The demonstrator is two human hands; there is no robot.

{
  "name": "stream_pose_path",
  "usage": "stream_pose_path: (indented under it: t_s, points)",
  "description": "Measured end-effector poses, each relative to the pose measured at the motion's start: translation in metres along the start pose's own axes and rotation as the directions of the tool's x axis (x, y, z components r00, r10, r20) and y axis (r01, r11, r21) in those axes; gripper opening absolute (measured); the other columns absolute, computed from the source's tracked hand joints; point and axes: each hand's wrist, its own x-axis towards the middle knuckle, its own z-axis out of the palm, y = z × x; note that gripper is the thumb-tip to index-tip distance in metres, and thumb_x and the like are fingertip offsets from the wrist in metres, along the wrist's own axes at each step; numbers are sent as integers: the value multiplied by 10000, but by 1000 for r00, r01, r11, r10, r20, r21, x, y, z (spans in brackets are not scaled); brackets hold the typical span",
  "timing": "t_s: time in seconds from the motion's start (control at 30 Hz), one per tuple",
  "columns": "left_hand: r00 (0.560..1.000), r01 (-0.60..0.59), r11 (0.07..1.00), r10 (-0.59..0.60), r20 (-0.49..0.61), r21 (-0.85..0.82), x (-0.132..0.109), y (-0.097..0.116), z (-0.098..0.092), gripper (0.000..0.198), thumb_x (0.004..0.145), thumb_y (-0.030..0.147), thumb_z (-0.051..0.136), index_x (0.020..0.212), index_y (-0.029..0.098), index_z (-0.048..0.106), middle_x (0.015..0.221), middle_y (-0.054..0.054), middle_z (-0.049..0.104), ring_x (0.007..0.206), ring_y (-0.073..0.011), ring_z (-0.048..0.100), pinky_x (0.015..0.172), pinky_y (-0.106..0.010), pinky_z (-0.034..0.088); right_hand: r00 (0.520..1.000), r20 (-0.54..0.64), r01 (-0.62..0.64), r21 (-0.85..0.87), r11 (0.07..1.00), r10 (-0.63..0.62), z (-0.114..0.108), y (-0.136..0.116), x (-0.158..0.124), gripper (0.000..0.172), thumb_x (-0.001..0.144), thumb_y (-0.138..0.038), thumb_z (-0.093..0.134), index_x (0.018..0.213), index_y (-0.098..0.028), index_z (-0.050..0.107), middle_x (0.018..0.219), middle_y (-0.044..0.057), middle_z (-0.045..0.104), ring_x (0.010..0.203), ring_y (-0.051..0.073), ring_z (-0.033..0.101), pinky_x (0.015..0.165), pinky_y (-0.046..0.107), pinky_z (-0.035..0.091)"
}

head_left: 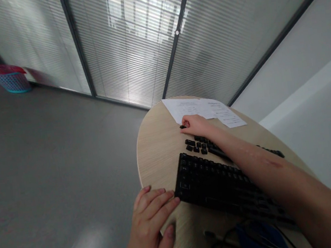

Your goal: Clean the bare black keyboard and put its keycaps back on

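A black keyboard [208,183] lies at a slant on the round wooden table. My left hand [152,217] has its fingers stretched out, the tips at the keyboard's near-left corner and the thumb apart. My right hand [195,125] reaches across the keyboard to the far side, its fingers closed in a pinch on a small black keycap [183,126]. Several loose black keycaps [196,149] lie between that hand and the keyboard. My right forearm hides part of the keyboard and of the loose pieces.
Two printed sheets of paper [227,115] lie at the table's [153,149] far edge. Near the front are a dark cable [223,240] and a blue item [256,239]. A red and blue basket [14,79] stands on the floor by the blinds-covered glass wall [128,56].
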Motion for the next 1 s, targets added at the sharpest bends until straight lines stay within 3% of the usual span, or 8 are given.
stream_pose_path:
  t_s: [0.3, 0.6, 0.73, 0.87, 1.0]
  points:
    - [1000, -3, 1000, 3, 5, 9, -2, -1, 2, 493, 942, 372, 479, 1405, 284, 627, 1279, -34, 749, 1232, -255, 624, 1192, -493, 357, 990, 32, -143, 73, 987, 140, 3, -2, 8, 177, 770, -253, 803, 916, -208, 713, 857, 10, 737, 741, 167, 636, 613, 271, 393]
    - [1000, 7, 1000, -7, 11, -1, -5, -2, 3, 503, 912, 364, 527, 1400, 294, 632, 1276, -32, 749, 1219, -253, 629, 1196, -491, 373, 992, 95, -94, 80, 992, 86, -12, -7, -3, 227, 757, -103, 735, 938, -233, 781, 856, -1, 780, 770, 173, 693, 678, 266, 487]
    - [1000, 6, 1000, -6, 6, 1, -6, -3, 3, 495, 929, 372, 509, 1400, 284, 636, 1284, -37, 746, 1227, -253, 626, 1208, -492, 369, 999, 36, -26, 21, 999, 26, -23, -6, -4, 257, 815, -131, 699, 1019, -253, 797, 1057, 34, 788, 986, 238, 699, 855, 334, 515]
    - [1000, -5, 1000, 5, 18, 15, -5, -3, 1, 506, 918, 355, 505, 1403, 280, 629, 1275, -43, 750, 1219, -258, 628, 1197, -496, 368, 991, 64, 121, -4, 993, -121, -23, -5, -1, 286, 880, -147, 675, 1107, -277, 790, 1213, 23, 769, 1173, 249, 665, 1031, 370, 480]
    - [1000, -7, 1000, 6, 19, 14, -4, -2, 1, 503, 925, 361, 497, 1403, 274, 629, 1292, -40, 744, 1234, -258, 619, 1209, -488, 342, 974, 73, 220, -47, 974, -216, -15, -7, 5, 405, 945, -142, 609, 1312, -270, 723, 1366, 67, 706, 1271, 273, 617, 1093, 419, 446]
